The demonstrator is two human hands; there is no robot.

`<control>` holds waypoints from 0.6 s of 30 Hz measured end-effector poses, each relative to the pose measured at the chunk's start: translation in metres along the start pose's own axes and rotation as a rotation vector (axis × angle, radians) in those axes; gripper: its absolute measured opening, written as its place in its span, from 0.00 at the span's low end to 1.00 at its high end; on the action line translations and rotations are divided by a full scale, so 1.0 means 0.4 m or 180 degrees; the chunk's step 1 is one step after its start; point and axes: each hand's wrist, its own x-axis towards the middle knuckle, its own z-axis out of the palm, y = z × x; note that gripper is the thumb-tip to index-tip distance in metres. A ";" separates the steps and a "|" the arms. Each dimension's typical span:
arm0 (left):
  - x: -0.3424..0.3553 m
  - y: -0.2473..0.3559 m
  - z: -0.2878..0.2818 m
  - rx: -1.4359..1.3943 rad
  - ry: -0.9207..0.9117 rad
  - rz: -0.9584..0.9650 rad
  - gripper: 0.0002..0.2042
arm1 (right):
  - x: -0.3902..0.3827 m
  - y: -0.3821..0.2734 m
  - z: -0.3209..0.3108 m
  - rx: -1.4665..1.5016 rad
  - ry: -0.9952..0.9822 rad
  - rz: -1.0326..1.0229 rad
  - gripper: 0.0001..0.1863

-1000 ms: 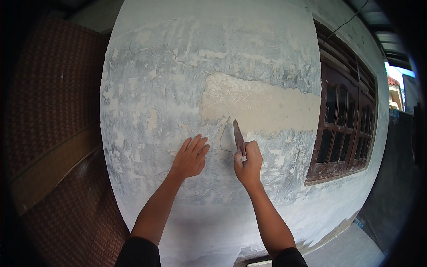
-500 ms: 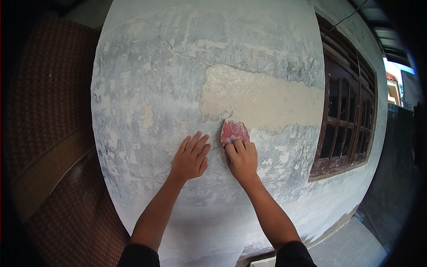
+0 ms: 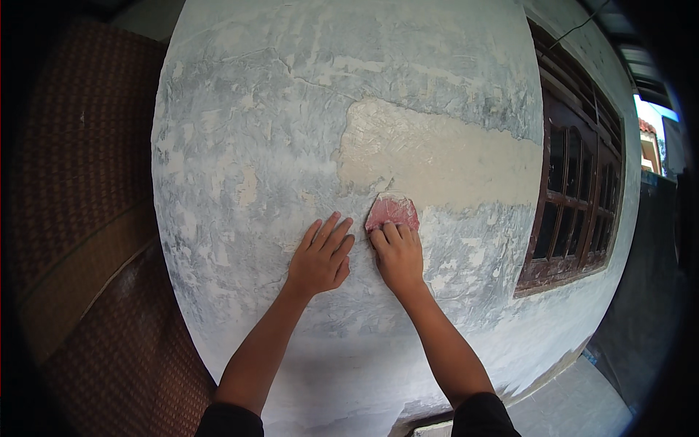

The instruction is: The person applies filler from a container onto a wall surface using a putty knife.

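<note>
My right hand (image 3: 398,253) is closed around a red putty scraper (image 3: 393,211), its blade whitened with filler. The scraper lies against the wall (image 3: 240,146) at the lower left edge of a cream patch of smoothed putty (image 3: 444,156). To the left, my left hand (image 3: 319,255) rests on or just in front of the bare grey wall, fingers spread and holding nothing. Around both hands the surface is mottled grey and white, with flaky remains of old coating. A thin crack runs above the patch.
A brown wooden window (image 3: 575,182) with dark panes is set in the wall at the right. Woven brown matting (image 3: 87,160) hangs along the left side. A grey floor slab (image 3: 575,397) shows at the lower right, and a dark wire (image 3: 579,28) dangles above the window.
The scraper has tilted and turned slightly, its blade now flatter and more level. The wall, patch and window have shifted a little rightward in the picture. Both hands keep much the same pose.
</note>
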 end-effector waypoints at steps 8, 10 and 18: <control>-0.003 0.001 0.002 0.0022 0.0038 -0.0019 0.16 | 0.025 -0.018 -0.010 0.0239 -0.0646 0.0405 0.06; 0.000 0.004 -0.002 0.0047 0.0027 -0.0047 0.16 | 0.025 -0.020 -0.014 0.0268 -0.0766 0.0439 0.06; -0.003 0.005 0.004 0.0019 0.0034 -0.0129 0.15 | 0.018 -0.025 -0.023 0.0424 -0.1112 0.0566 0.08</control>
